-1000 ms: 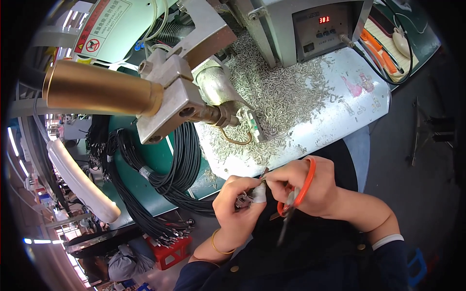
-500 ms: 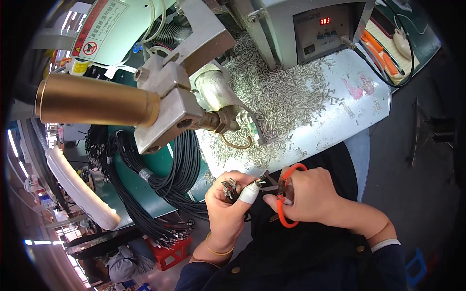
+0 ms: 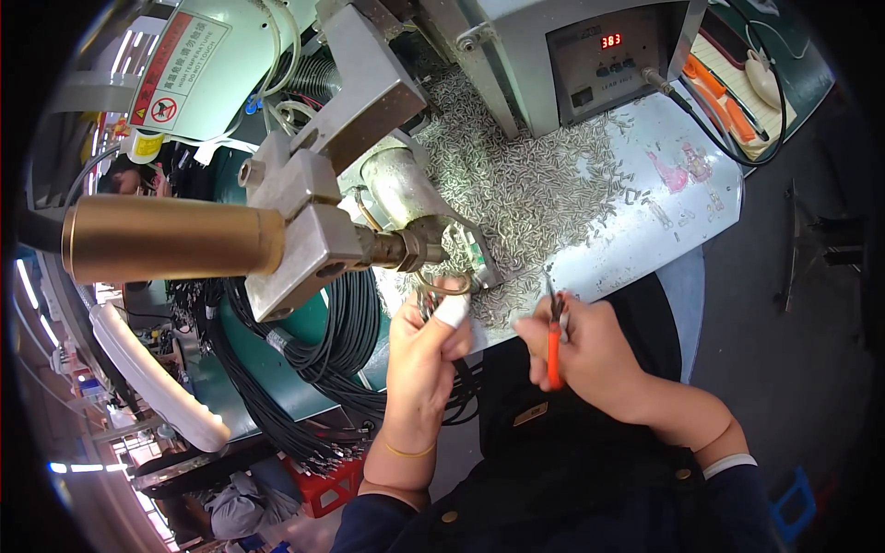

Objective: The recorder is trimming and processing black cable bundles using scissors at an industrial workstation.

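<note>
My left hand point(image 3: 429, 346), with white tape around the thumb, is closed around a small bunch of black cables with metal connectors point(image 3: 430, 302). Its fingertips lie just below the curved brass-coloured tube point(image 3: 433, 284) at the machine's tip, beside a small green part in a metal holder point(image 3: 476, 253). Fingers partly hide the cable ends. To the right, my right hand point(image 3: 590, 346) grips orange-handled scissors point(image 3: 554, 346), their points aimed away from me over the table's near edge. The scissors are apart from the cables.
A gold cylinder point(image 3: 175, 238) on a metal clamp overhangs the left side. Many small metal pieces point(image 3: 535, 175) cover the light tabletop point(image 3: 682, 207). Coiled black cables point(image 3: 346, 323) lie at left. A control box point(image 3: 608, 64) with red digits stands at the back.
My left hand has moved farther away from me, up to the machine's tip, with the cables. My right hand has drawn apart from it and turned the scissors upward. The gold cylinder appears lower.
</note>
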The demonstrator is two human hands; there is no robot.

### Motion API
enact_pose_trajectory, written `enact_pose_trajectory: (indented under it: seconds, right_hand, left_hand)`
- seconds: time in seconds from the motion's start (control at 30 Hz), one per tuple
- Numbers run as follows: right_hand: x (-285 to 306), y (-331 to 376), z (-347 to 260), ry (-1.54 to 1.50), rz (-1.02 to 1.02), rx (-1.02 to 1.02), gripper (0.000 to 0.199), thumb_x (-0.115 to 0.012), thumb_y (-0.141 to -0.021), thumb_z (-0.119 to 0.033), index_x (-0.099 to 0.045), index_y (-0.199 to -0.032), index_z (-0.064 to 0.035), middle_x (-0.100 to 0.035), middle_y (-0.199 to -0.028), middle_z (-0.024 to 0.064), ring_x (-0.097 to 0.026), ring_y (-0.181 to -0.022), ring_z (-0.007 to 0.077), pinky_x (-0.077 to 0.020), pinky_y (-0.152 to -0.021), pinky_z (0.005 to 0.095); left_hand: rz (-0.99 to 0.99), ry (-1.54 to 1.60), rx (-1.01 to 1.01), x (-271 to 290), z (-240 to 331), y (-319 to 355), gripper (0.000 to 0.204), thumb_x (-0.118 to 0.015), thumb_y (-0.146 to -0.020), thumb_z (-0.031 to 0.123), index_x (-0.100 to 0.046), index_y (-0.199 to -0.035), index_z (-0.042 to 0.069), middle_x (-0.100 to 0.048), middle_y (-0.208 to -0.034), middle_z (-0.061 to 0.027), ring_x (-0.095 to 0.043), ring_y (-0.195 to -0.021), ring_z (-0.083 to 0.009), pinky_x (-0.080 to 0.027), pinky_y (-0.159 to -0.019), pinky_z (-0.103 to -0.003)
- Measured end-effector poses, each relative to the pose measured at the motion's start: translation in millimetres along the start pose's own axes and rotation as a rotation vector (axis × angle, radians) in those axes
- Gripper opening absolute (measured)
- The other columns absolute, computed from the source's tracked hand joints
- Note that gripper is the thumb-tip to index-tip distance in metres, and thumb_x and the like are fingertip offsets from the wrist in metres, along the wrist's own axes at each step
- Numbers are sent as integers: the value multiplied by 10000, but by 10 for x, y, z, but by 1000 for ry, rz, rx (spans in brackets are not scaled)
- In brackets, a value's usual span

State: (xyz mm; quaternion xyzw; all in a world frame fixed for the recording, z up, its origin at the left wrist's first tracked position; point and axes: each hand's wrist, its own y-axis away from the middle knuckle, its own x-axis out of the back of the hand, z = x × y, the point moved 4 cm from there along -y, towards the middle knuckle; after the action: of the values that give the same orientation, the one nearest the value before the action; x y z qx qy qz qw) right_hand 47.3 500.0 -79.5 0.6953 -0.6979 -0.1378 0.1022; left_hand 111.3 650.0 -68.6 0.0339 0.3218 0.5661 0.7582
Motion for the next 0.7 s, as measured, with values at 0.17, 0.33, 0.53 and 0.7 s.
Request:
enact_pose_trajectory:
  seconds: [0.17, 0.33, 0.53, 0.7]
  right_hand:
    - [73, -314, -161, 76, 187, 256, 236, -594, -862, -188, -533, -791, 28, -511, -544, 47, -447, -462, 87, -364, -441, 257]
    - [74, -517, -263, 175, 181, 221, 185, -596, -857, -159, -551, -834, 19, -507, -551, 30, -457, -485, 73, -361, -452, 246]
    - [55, -533, -249, 113, 202, 294, 173, -611, -843, -150, -546, -851, 10, -508, -580, 20, -441, -498, 60, -367, -462, 246]
    - [79, -536, -269, 99, 152, 270, 165, -611, -841, -136, -531, -829, 8, -504, -581, 19, -435, -506, 54, -365, -463, 230]
  left_hand:
    - [27, -90, -26, -70, 106, -185, 84, -607, -820, 49, -560, -888, 35, -457, -646, 47, -295, -465, -17, -199, -408, -180]
    - [44, -175, 16, -33, 162, -234, 136, -635, -798, 57, -570, -910, 15, -462, -651, 40, -290, -459, -19, -191, -403, -183]
    - [71, -199, 31, -14, 190, -236, 208, -674, -768, 67, -583, -935, -16, -505, -676, 21, -309, -466, -25, -205, -409, -187]
    - [104, -293, -20, -12, 207, -209, 249, -686, -760, 99, -579, -950, -20, -523, -697, 7, -328, -482, -33, -218, -418, -185]
